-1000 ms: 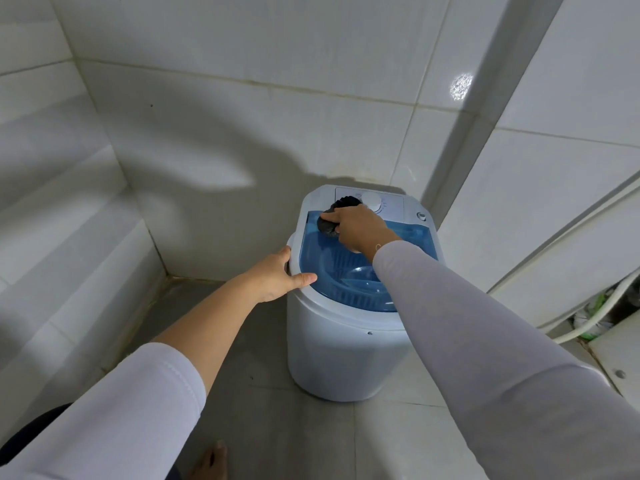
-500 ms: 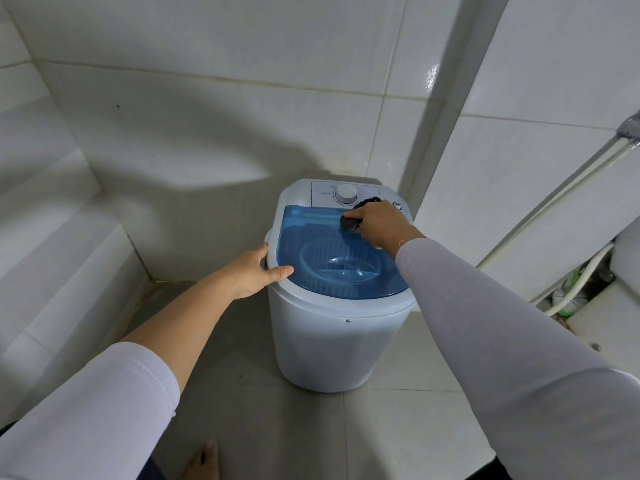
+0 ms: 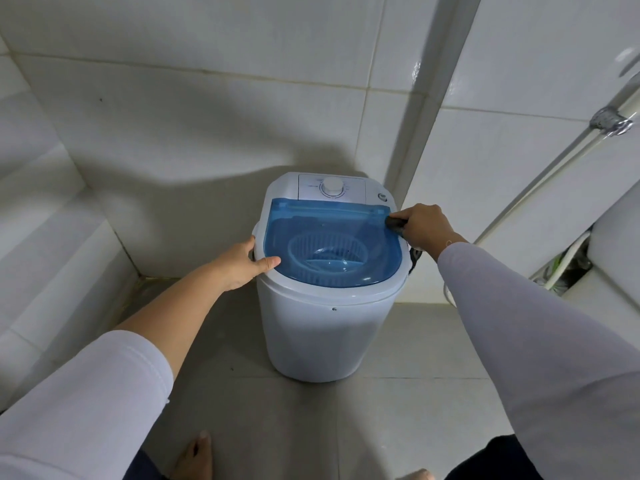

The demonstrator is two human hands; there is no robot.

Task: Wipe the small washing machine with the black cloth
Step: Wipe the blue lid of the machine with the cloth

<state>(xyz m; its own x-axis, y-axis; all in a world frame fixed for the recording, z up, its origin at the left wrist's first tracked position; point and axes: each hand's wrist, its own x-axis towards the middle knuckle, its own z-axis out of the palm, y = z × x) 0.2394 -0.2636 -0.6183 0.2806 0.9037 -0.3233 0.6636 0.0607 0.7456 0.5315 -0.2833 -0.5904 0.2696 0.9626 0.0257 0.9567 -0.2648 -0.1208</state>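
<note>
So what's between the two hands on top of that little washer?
In the head view, the closed blue see-through lid spans the stretch between the left hand and the right hand holding the black cloth; nothing rests on it.

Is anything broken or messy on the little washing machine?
Nothing stands out. The small washing machine stands upright on the floor, its blue lid shut and whole. The left hand steadies the rim while the right hand presses the black cloth on the lid's far right corner.
</note>
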